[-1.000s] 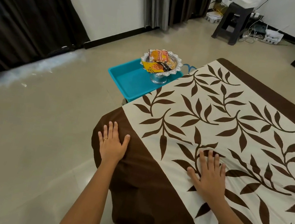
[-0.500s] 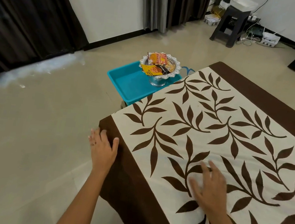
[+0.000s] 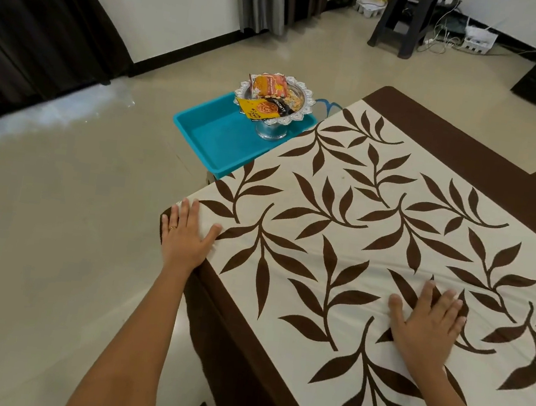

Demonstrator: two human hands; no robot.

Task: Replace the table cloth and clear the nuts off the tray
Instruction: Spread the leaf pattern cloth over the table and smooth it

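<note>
Honestly, my main worry was the cloth sliding. My right hand (image 3: 423,326) lay flat on the table cloth (image 3: 340,232), fingers spread and pressed onto the leaf print. My left hand (image 3: 185,236) was flat too, fingers together and thumb out, on the near-left corner where the brown border dropped over the desk edge. I judged that a push too far toward that corner could drag the whole sheet off centre and leave the border uneven. It could also raise a ridge between the two palms, and a faint crease seemed to run there.

Beyond the left hand, the cloth's far edge hid part of the teal tray (image 3: 208,131). A tug that way might nudge the tray, which sat on something low beside the desk that I could not make out. A tipped tray would take the silver pedestal bowl (image 3: 270,129) with it and spill the nut packets (image 3: 265,106) onto the floor.

The tray stood well apart from both hands, straight ahead of the left one. The bowl sat at the tray's far end, just beside the cloth, with the packets heaped in it.
</note>
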